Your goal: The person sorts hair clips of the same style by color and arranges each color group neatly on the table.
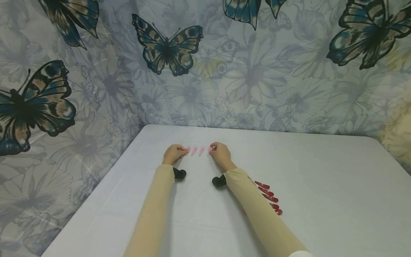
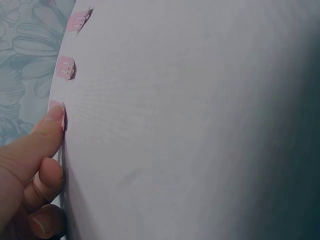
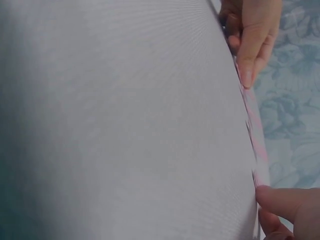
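Note:
Several pink hair clips point(image 1: 201, 151) lie side by side in a short row toward the back of the white table. At the row's left end, my left hand point(image 1: 173, 154) pinches a pink clip, its thumb point(image 2: 52, 117) across the clip's end in the left wrist view. Two neighbouring clips point(image 2: 65, 67) show their slotted ends there. My right hand point(image 1: 221, 155) pinches the clip at the right end, thumb and fingertips low at the tabletop. In the right wrist view its thumb point(image 3: 280, 199) hides much of that clip.
Several red hair clips point(image 1: 270, 197) lie in a column on the white table point(image 1: 321, 185), partly hidden by my right sleeve point(image 1: 257, 207). Dark wrist cameras point(image 1: 219, 181) stick out from both cuffs. A butterfly-patterned cloth point(image 1: 257, 82) rises behind the table's back edge.

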### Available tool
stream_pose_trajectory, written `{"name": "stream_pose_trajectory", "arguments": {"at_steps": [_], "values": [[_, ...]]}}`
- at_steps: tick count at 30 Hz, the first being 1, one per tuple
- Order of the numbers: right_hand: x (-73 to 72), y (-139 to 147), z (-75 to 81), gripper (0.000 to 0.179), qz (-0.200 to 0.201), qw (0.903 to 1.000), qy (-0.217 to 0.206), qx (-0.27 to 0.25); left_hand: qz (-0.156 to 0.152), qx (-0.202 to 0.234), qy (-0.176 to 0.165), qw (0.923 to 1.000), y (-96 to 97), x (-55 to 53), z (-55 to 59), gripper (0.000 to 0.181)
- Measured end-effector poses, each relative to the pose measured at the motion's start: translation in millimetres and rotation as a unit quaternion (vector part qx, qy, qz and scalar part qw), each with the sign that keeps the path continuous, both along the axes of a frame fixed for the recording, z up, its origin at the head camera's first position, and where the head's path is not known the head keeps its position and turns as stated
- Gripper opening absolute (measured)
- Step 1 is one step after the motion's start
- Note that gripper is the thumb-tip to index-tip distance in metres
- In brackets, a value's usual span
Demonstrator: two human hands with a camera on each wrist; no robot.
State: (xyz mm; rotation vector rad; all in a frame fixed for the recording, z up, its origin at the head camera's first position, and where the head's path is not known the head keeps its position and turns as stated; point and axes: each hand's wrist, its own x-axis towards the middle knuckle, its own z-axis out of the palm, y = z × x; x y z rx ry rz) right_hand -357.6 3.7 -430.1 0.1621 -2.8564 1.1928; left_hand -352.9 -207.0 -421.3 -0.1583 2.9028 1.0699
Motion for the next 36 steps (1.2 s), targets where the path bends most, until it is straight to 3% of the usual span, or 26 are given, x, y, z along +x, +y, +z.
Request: {"name": "stream_pose_trajectory", "arguments": {"at_steps": [15, 19, 22, 25, 27, 32, 36], "values": [[4.3, 4, -3.1, 0.033, 0.003, 1.0000, 0.000, 0.008, -0.001, -0.001, -0.002, 1.0000, 2.5, 5.1, -0.9, 0.027], [4.0, 3, -3.4, 0.032, -0.004, 0.9998, 0.003, -0.021, 0.001, 0.003, 0.002, 1.0000, 3.0, 6.7, 0.5, 0.027], [1.6, 4, -1.6, 0.030, -0.021, 0.9953, -0.012, -0.094, 0.000, 0.007, 0.004, 1.0000, 2.3, 5.8, 0.8, 0.028], [-1.0, 8, 6.4, 0.030, -0.045, 0.9802, -0.046, -0.187, -0.001, 0.012, 0.005, 0.9999, 1.6, 3.4, 0.8, 0.027], [-2.1, 16, 15.0, 0.031, -0.051, 0.9733, -0.064, -0.215, 0.001, 0.019, 0.006, 0.9998, 2.3, 1.1, -0.6, 0.026], [-0.2, 42, 41.2, 0.037, -0.014, 0.9760, -0.077, -0.203, 0.007, 0.028, 0.007, 0.9995, 6.0, -0.6, -4.3, 0.024], [9.9, 57, 58.9, 0.037, 0.015, 0.9777, -0.088, -0.190, 0.013, 0.017, 0.007, 0.9997, 4.2, 1.1, -3.0, 0.025]]}}
